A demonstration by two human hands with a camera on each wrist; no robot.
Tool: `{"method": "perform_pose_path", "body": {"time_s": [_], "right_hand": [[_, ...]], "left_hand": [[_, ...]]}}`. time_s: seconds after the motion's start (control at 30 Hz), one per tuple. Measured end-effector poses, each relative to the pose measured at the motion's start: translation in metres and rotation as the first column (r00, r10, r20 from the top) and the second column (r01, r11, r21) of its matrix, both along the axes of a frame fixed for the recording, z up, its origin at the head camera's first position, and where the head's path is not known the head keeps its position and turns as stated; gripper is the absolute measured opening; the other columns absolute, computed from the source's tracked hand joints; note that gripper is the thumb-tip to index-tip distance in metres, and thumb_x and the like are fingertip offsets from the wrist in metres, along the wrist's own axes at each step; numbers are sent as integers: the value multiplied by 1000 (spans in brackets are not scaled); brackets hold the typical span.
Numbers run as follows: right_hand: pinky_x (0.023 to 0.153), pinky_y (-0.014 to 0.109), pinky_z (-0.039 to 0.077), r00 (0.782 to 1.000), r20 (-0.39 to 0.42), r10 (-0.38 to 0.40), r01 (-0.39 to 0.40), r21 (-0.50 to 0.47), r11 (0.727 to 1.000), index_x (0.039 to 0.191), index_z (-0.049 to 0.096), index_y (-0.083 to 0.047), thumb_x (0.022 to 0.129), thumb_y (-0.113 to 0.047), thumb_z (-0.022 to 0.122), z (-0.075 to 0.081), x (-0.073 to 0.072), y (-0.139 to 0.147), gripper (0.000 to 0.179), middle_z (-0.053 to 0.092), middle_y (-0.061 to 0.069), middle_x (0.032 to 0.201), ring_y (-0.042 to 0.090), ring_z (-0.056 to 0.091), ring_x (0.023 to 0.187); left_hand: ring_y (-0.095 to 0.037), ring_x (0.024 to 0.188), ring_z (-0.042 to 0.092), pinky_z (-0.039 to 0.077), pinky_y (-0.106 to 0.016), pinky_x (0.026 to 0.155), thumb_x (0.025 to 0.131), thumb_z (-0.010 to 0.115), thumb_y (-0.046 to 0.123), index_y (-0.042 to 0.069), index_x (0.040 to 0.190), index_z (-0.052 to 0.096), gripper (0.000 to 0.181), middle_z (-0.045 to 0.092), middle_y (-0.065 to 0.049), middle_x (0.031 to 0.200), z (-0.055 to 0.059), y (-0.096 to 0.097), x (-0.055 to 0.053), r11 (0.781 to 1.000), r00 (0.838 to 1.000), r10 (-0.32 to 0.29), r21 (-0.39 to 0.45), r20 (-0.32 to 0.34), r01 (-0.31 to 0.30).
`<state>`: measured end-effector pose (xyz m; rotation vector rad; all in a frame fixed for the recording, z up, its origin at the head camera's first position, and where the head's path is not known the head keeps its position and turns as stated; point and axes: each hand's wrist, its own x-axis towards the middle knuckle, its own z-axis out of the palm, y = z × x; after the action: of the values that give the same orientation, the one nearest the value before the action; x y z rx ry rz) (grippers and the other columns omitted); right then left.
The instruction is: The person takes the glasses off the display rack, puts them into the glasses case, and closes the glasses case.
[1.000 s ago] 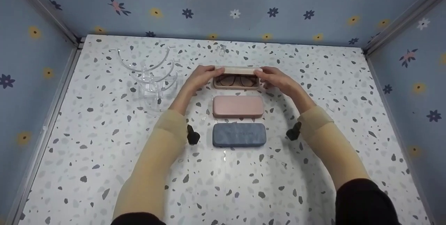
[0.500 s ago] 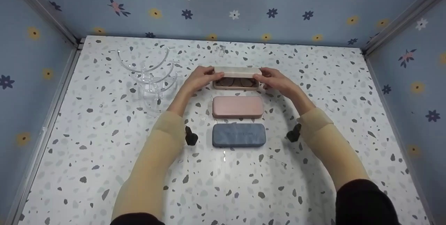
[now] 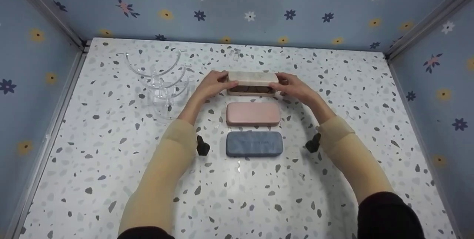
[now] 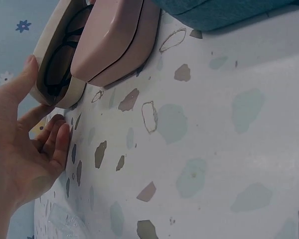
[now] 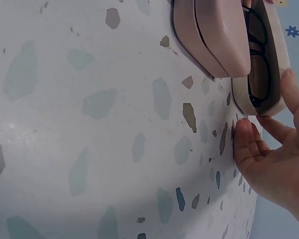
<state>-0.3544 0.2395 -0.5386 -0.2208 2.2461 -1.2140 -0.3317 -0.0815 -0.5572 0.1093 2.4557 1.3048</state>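
Note:
A cream glasses case (image 3: pixel 252 78) lies farthest back in a column of three, its lid partly raised. Inside it, dark-framed glasses (image 5: pixel 255 101) show through the gap in both wrist views. My left hand (image 3: pixel 213 84) pinches the left end of the lid, thumb on its front edge and forefinger behind. At the right end, my right hand (image 3: pixel 297 86) holds the lid the same way. The other fingers of both hands are loosely bent near the table. Just in front sits a closed pink glasses case (image 3: pixel 253 114).
A blue-grey glasses case (image 3: pixel 254 144) lies nearest me, closed. To the left stands a clear acrylic display stand (image 3: pixel 159 90) with curved arms, close to my left forearm. Blue flowered panels (image 3: pixel 237 6) border the speckled white table (image 3: pixel 237 202) at the back and sides.
The cream case's lid has swung down towards me under both hands, narrowing the gap and covering more of the glasses. The pink and blue-grey cases have stayed put.

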Motion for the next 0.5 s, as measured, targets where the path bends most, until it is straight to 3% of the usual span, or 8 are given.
{"method": "perform_pose_path", "body": {"time_s": [0.2,0.37,0.5], "right_hand": [[105,44,51,999,-41,15,-15,-2,1000,156,42,-16,102,-42,64,-2,2,1,64,56,14,143,24,56,124],[87,31,49,991,-129,41,-41,6,999,150,51,-10,102,-31,66,-3,3,-3,55,63,9,123,15,57,100],[78,26,45,975,-200,93,-92,12,996,144,55,0,101,-19,68,6,7,-9,49,65,14,115,20,56,92]], "left_hand": [[-31,137,45,37,-45,120,93,69,54,12,158,40,84,45,-18,151,-2,0,1,1000,1000,-9,-17,-27,9],[-31,142,44,35,-44,124,92,72,53,11,157,42,83,45,-18,154,-6,0,0,998,997,-25,-62,-70,20],[-30,142,45,35,-42,124,89,77,52,12,156,44,85,46,-15,154,-8,1,0,996,996,-16,-84,-83,9]]}}
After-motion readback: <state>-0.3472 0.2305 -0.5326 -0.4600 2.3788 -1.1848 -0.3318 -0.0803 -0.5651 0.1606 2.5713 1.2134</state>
